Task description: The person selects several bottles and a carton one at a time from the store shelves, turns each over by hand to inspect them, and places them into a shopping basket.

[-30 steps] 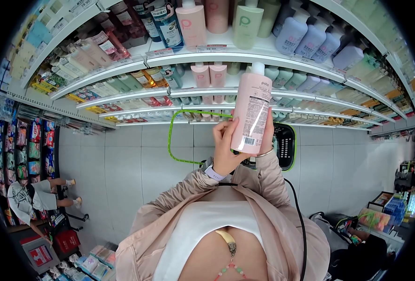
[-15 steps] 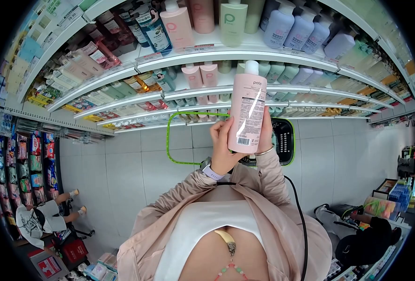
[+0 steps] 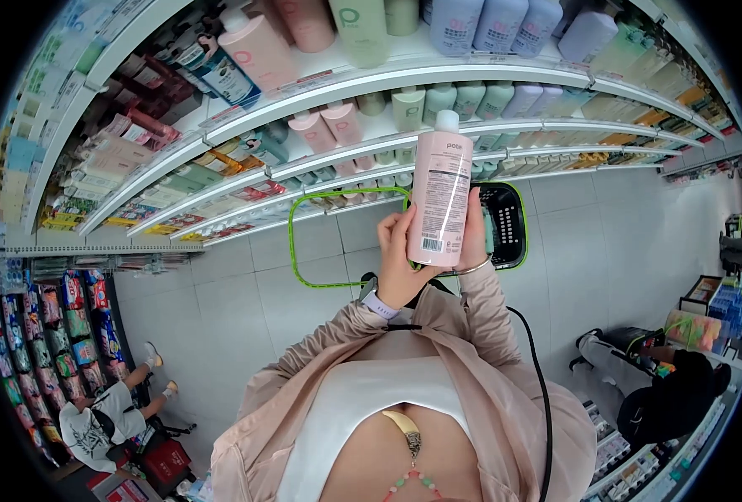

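A pink pump-less bottle (image 3: 440, 197) with a white cap stands nearly upright between my two hands, its printed back label and barcode facing me. My left hand (image 3: 397, 251) grips its lower left side, thumb near the base. Around the right side and behind it curls my right hand (image 3: 474, 234), its fingers partly hidden by the bottle. Beyond my right hand sits a black shopping basket (image 3: 513, 251) with a green rim, holding pale items that I cannot make out. The basket's green handle (image 3: 294, 251) reaches over the floor to the left.
Ahead curve white shelves (image 3: 329, 92) of pink, green and lilac bottles. Packaged goods fill a rack (image 3: 48, 335) at the left. One person (image 3: 107, 418) is at the lower left, another (image 3: 672, 389) at the lower right. A black cable (image 3: 546, 402) hangs by my right side.
My view has turned, so the shelves appear shifted and tilted, and the people sit differently in view. The bottle stays in both hands, slightly more upright.
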The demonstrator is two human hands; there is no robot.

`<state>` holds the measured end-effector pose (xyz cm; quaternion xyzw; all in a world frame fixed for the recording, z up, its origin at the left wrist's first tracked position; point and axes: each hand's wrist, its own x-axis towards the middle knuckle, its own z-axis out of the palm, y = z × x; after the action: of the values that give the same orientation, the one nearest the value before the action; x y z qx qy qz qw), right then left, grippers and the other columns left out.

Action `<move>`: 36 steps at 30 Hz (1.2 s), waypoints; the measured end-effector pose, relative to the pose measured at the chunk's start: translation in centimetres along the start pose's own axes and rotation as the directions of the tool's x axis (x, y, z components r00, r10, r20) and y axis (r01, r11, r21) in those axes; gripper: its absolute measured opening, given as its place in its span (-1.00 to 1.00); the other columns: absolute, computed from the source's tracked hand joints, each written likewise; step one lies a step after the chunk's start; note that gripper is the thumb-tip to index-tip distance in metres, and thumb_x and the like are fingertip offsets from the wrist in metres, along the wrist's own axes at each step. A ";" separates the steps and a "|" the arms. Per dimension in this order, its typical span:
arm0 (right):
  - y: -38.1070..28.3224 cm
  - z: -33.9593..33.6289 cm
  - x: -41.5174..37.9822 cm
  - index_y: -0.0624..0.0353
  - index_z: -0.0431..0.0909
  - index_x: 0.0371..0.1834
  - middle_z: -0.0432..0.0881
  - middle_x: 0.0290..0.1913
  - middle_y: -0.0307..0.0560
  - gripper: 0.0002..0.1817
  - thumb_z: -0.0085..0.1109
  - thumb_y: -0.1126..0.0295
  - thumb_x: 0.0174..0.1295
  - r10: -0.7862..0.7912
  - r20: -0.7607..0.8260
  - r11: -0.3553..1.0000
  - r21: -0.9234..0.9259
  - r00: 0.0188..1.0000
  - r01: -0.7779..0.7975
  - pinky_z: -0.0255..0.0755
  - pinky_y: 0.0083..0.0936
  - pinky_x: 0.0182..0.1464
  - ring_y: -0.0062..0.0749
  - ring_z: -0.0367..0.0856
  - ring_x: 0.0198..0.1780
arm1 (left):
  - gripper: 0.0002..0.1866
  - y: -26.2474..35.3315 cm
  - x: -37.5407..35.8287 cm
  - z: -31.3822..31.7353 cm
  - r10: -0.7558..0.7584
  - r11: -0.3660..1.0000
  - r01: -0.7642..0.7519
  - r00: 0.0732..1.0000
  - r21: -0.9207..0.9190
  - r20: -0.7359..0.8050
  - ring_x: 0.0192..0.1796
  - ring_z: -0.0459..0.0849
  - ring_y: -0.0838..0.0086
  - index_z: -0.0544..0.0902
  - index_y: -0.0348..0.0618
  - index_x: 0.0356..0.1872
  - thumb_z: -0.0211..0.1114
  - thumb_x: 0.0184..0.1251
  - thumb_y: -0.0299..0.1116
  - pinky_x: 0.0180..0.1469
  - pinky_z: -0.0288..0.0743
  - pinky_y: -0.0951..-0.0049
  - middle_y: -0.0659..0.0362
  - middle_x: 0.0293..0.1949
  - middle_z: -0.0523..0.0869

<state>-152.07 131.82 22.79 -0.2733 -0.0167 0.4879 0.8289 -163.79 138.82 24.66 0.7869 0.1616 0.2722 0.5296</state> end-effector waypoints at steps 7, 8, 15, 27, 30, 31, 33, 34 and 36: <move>-2.1 -5.0 -0.8 0.26 0.15 0.21 0.40 0.08 0.10 -0.36 -0.47 -0.08 0.32 0.011 -0.088 0.994 0.106 0.996 -0.002 0.42 -0.37 0.05 -0.22 0.48 0.03 | 0.01 -1.6 0.9 4.8 -0.083 0.996 0.080 0.986 0.030 0.143 0.10 0.27 0.20 0.07 -0.25 0.26 0.52 -0.29 -0.36 0.13 0.26 0.33 0.00 0.03 0.17; -2.4 -6.6 -0.8 0.26 0.15 0.21 0.40 0.08 0.10 -0.36 -0.47 -0.08 0.32 -0.004 -0.100 0.994 0.108 0.995 0.015 0.42 -0.37 0.05 -0.22 0.48 0.03 | 0.04 -2.3 1.2 6.0 -0.102 0.994 0.095 0.982 0.050 0.162 0.11 0.26 0.20 0.04 -0.26 0.27 0.52 -0.31 -0.37 0.15 0.23 0.33 -0.01 0.03 0.17; -2.3 -22.2 0.2 0.27 0.14 0.20 0.45 -0.01 -0.02 -0.41 0.09 0.26 0.15 -0.045 -0.452 0.996 -0.093 0.891 0.003 0.43 -0.49 -0.05 -0.39 0.51 -0.08 | -0.03 -11.0 0.1 15.9 -0.351 0.936 0.326 0.819 0.137 0.454 0.19 0.23 0.13 -0.07 -0.28 0.30 0.37 -0.15 -0.49 0.15 0.28 0.30 -0.07 0.17 0.13; 6.5 -50.9 5.1 0.48 0.16 0.06 0.48 -0.10 0.11 -0.21 0.32 0.18 -0.13 0.048 -0.755 0.690 -0.448 0.654 -0.568 0.45 -0.43 -0.10 -0.28 0.53 -0.13 | -0.02 -37.2 -9.2 27.9 -0.553 0.795 0.485 0.335 0.364 0.763 0.16 0.37 0.19 -0.21 -0.38 0.30 0.33 0.02 -0.32 0.15 0.31 0.44 -0.19 0.29 0.02; 9.3 -54.5 6.7 0.47 0.15 0.08 0.45 -0.03 0.20 -0.09 0.40 0.11 -0.26 0.077 -0.812 0.394 -0.509 0.579 -0.766 0.40 -0.46 -0.02 -0.22 0.50 -0.04 | -0.10 -40.5 -10.0 28.8 -0.673 0.590 0.695 0.142 0.411 0.726 0.15 0.39 0.24 -0.12 -0.36 0.30 0.30 0.06 -0.33 0.11 0.35 0.44 -0.15 0.25 0.15; 11.7 -56.6 7.0 0.46 0.11 0.11 0.46 -0.04 0.23 -0.02 0.40 0.07 -0.31 0.081 -0.775 0.352 -0.567 0.627 -0.745 0.39 -0.43 -0.01 -0.14 0.50 -0.03 | -0.10 -41.3 -11.0 28.7 -0.679 0.579 0.698 0.127 0.421 0.723 0.15 0.39 0.24 -0.12 -0.36 0.30 0.30 0.06 -0.33 0.11 0.35 0.44 -0.15 0.25 0.15; 11.4 -54.7 8.6 0.41 0.05 0.17 0.45 -0.04 0.25 0.05 0.40 0.04 -0.36 0.094 -0.727 0.216 -0.652 0.680 -0.727 0.36 -0.42 0.03 -0.05 0.47 0.01 | -0.19 -43.2 -13.0 28.1 -0.638 0.703 0.583 0.262 0.408 0.724 0.13 0.42 0.26 -0.02 -0.32 0.29 0.26 0.10 -0.34 0.12 0.36 0.45 -0.09 0.23 0.23; 13.2 -55.4 9.1 0.42 0.04 0.17 0.43 -0.01 0.23 0.05 0.41 0.06 -0.36 0.036 -0.688 0.179 -0.709 0.725 -0.682 0.34 -0.44 0.05 -0.07 0.46 0.02 | -0.19 -44.1 -14.3 27.4 -0.643 0.699 0.583 0.260 0.414 0.721 0.13 0.42 0.26 -0.02 -0.32 0.29 0.26 0.10 -0.34 0.12 0.36 0.45 -0.09 0.23 0.23; 15.5 -55.2 9.8 0.41 0.08 0.13 0.43 -0.02 0.22 0.01 0.41 0.08 -0.36 0.097 -0.731 0.140 -0.662 0.676 -0.736 0.34 -0.44 0.05 -0.06 0.45 0.02 | -0.28 -45.0 -16.5 25.7 -0.633 0.745 0.469 0.270 0.475 0.726 0.05 0.49 0.26 0.06 -0.27 0.28 0.22 0.13 -0.35 0.09 0.37 0.44 -0.04 0.21 0.27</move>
<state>-143.08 121.52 -33.73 -0.8154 0.0100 0.5045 0.2837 -160.05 128.09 -28.51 0.7459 0.1624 -0.3706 0.5291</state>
